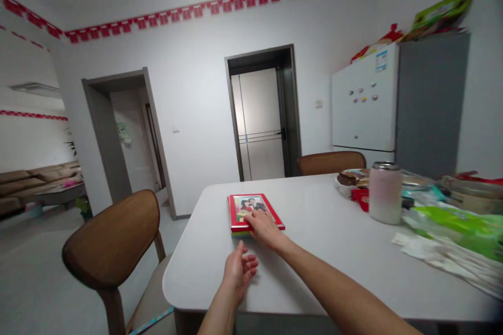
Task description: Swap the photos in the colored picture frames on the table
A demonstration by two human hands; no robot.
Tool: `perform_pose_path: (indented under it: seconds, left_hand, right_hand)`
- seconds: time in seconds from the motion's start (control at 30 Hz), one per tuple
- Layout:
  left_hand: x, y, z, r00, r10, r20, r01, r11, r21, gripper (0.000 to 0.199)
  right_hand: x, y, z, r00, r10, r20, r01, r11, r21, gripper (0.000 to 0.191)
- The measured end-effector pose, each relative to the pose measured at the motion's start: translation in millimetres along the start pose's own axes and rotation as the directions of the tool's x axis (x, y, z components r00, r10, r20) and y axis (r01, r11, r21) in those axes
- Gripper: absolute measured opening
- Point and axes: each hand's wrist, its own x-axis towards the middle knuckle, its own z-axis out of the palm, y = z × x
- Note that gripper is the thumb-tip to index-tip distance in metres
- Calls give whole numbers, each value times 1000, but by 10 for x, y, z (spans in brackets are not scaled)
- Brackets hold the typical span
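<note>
White wall, red paper trim (236, 2) under the ceiling, two dark-framed doorways. Bench (314, 251): smooth white top, rounded corners at left. Red frame (277, 218) lies flat near the bench's left end: rectangular, glossy-looking, picture of two people on its face, green layer showing under its near edge. Right hand (262, 224) is palm down on it, fingers across the picture; thumb hidden, so can't tell if the grip holds it or only rests. Left hand (240, 268) is apart from it, just nearer the camera, grip loose and fairly wide, fingers slightly curled, nothing held.

Counts: two hands, two brown rounded-back chairs (one left (113, 235), one far side (332, 162)), one pink-white bottle (385, 196) with metal top, one pale fridge (363, 115) with seven small magnets. Crinkly green plastic bag (463, 225) and rumpled white cloth (448, 261) at right.

Edges: frame's left side sits near the bench's left edge; both forearms cross the near edge. White top shows between frame and bottle, well apart.
</note>
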Motion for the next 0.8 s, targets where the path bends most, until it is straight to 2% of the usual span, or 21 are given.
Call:
perform_pose_path:
  seconds: [0.17,0.23,0.3,0.33,0.37,0.4,0.43,0.5,0.53,0.57,0.63,0.67,0.7,0.73,0.8]
  left_hand:
    - [-13,-63,151,983,179,27,-172,972,-163,28]
    - [-112,-30,249,953,304,5,-297,934,-197,27]
    - [-290,17,335,894,447,-11,-445,886,-130,29]
    - [-404,38,368,857,515,-1,-514,856,-56,30]
    - [-529,53,393,819,574,21,-574,818,37,31]
    - [-656,58,406,784,618,64,-620,772,137,32]
    - [-777,50,407,753,647,125,-656,718,232,34]
    - [-971,-13,370,665,691,284,-737,544,400,38]
    - [-1033,-66,331,604,704,373,-778,420,468,41]
    - [-1070,-130,283,537,703,467,-810,274,519,43]
    - [-1082,-277,174,414,649,639,-824,-32,566,49]
    - [-1068,-352,123,375,602,705,-807,-162,568,51]
    - [-1050,-426,82,359,557,749,-779,-263,570,52]
    - [-1032,-497,55,363,529,767,-741,-335,582,53]
    - [-1010,-628,44,404,525,749,-654,-407,638,48]
  right_hand:
    - [-310,-204,-117,991,-124,51,129,988,-88,27]
    - [-475,-291,-234,994,-106,17,106,994,27,31]
    - [-642,-360,-395,998,-50,-37,58,961,272,37]
    - [-724,-388,-489,998,-12,-60,36,901,432,41]
    - [-805,-411,-589,997,37,-74,15,799,601,45]
    - [-886,-432,-687,992,102,-74,-10,652,758,48]
    - [-967,-448,-779,983,177,-58,-32,468,883,51]
    - [-1130,-463,-916,944,329,16,-51,100,994,55]
    - [-1209,-460,-954,917,394,63,-55,-33,998,58]
    - [-1285,-448,-969,890,442,113,-67,-120,991,61]
    - [-1420,-399,-940,847,487,212,-129,-199,972,70]
    - [-1474,-361,-903,832,491,260,-172,-218,961,75]
    - [-1518,-315,-857,822,483,301,-213,-229,950,78]
    - [-1549,-261,-804,819,466,334,-252,-231,940,80]
    - [-1575,-131,-686,829,421,369,-315,-195,929,78]
